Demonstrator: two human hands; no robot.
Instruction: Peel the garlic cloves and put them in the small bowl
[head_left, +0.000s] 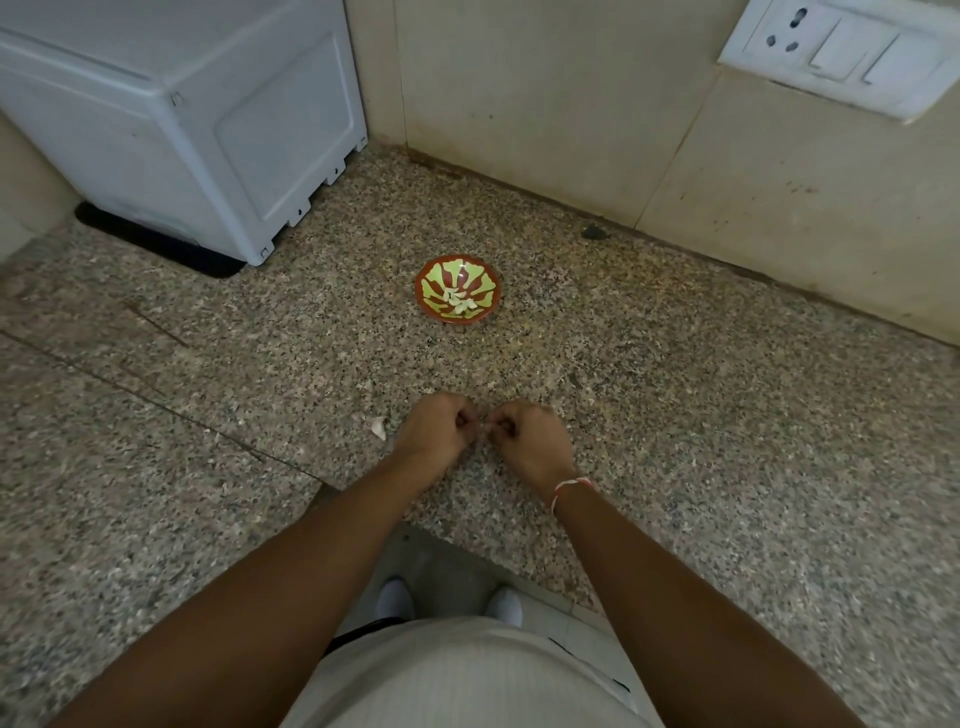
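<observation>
- One garlic clove, only a pale sliver of it showing, sits between the fingertips of both hands just above the speckled granite counter.
- Left hand has its fingers curled in tight, pinching the clove from its side.
- Right hand mirrors it, fingers bent inward and nipping the same clove; the two sets of knuckles nearly touch.
- Several peeled garlic cloves lie heaped at the bottom of the small bowl, which is red-brown with a yellow-green petal pattern and stands on the counter well beyond the hands.
- A scrap of garlic skin lies on the counter just left of the left hand.
- A red-and-white thread circles the right wrist.
- A white appliance stands at the far left, and a white switchboard is set in the tiled wall at the upper right.
</observation>
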